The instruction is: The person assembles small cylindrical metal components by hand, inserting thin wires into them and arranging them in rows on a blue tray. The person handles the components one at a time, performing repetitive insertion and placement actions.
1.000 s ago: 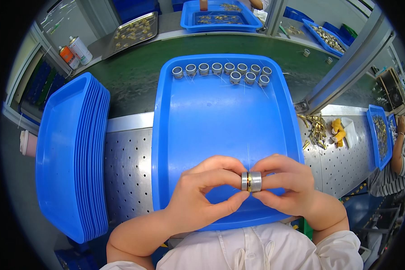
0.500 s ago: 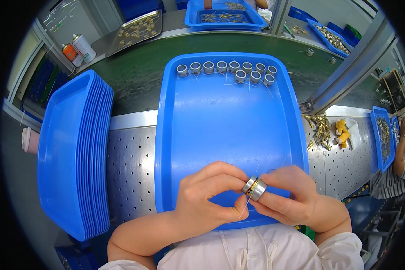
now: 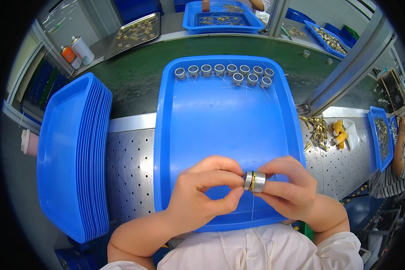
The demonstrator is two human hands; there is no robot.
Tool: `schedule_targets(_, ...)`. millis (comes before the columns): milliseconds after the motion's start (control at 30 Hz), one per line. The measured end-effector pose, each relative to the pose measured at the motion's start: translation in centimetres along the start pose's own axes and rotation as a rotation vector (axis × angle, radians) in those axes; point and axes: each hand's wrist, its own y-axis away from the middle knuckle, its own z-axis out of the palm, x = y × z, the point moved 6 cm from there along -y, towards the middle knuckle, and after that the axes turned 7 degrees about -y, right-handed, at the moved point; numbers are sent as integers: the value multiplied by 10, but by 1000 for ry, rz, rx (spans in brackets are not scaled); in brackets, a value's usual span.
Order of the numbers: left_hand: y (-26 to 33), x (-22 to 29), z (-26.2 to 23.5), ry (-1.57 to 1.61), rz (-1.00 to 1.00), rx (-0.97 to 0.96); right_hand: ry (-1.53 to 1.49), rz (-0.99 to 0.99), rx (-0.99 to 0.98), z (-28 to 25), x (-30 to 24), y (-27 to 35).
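Over the near part of a blue tray [image 3: 220,135], both hands are at a short silver metal cylinder [image 3: 258,182]. It has a yellow-gold band in its groove, and a thin pale wire [image 3: 253,207] trails down from it. My right hand [image 3: 292,186] grips the right end between thumb and fingers. At the left end, the thumb and forefinger of my left hand [image 3: 207,189] are pinched closed against the rim; how much they cover is hard to see. Along the tray's far edge stand several similar metal rings [image 3: 219,69] with thin wires sticking out.
A tall stack of blue trays [image 3: 72,157] stands at left. Right of my tray lie gold-coloured metal pieces [image 3: 317,132] and a yellow-orange object [image 3: 339,134]. A metal post [image 3: 351,63] rises at the right. Beyond runs a green belt [image 3: 135,76]; another person's arm [image 3: 398,153] shows far right.
The metal cylinder has turned from tilted to nearly level, and its wire now hangs straight down. My left fingers have shifted to its left end. The view has moved slightly.
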Motion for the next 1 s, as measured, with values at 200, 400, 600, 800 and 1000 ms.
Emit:
schedule_targets(200, 1, -9, 1, 67, -89, -39, 114, -138, -85, 3, -7, 2)
schedule_targets(400, 2, -8, 0, -9, -6, 12, 125, -131, -101, 6, -10, 1)
schedule_targets(600, 4, 7, 0, -263, 184, 84, -16, 103, -56, 6, -2, 3)
schedule_targets(800, 1, 4, 0, -172, 124, 75, 27, 41, -29, 5, -4, 2)
schedule_targets(1000, 1, -11, 1, 120, -98, -2, 109, -66, -109, 4, -6, 1)
